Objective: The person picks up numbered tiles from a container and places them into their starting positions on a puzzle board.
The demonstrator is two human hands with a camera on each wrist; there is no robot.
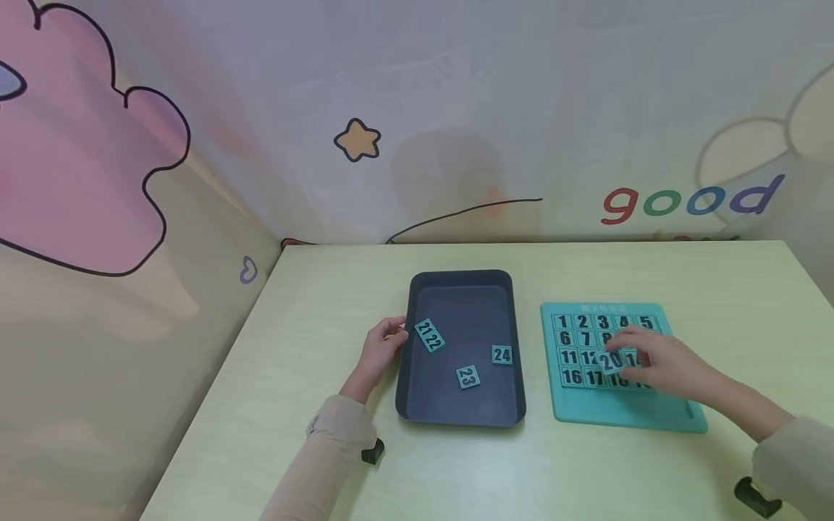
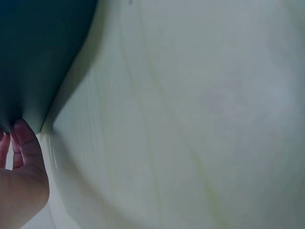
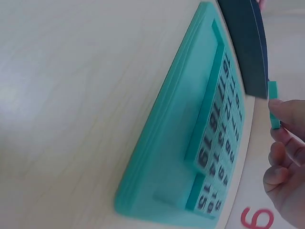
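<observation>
Between thumb and fingers my right hand (image 1: 671,362) pinches a small teal number tile (image 1: 611,362) marked 20. It is held above the teal number board (image 1: 625,414), which carries rows of numbered tiles. In the right wrist view the tile (image 3: 273,105) appears edge-on, and an open slot (image 3: 194,192) shows beside tile 19 (image 3: 204,156). My left hand (image 1: 380,351) holds the left rim of a dark grey tray (image 1: 456,414). Inside the tray lie a joined-looking 21 and 22 pair (image 1: 430,335), tile 23 (image 1: 468,377) and tile 24 (image 1: 502,354).
Tray and board stand side by side on a pale wooden table (image 1: 313,289), a narrow gap between them. Behind the table hangs a printed backdrop (image 1: 456,94) with a star and the word "good". Black pieces (image 1: 373,452) sit at both sleeves.
</observation>
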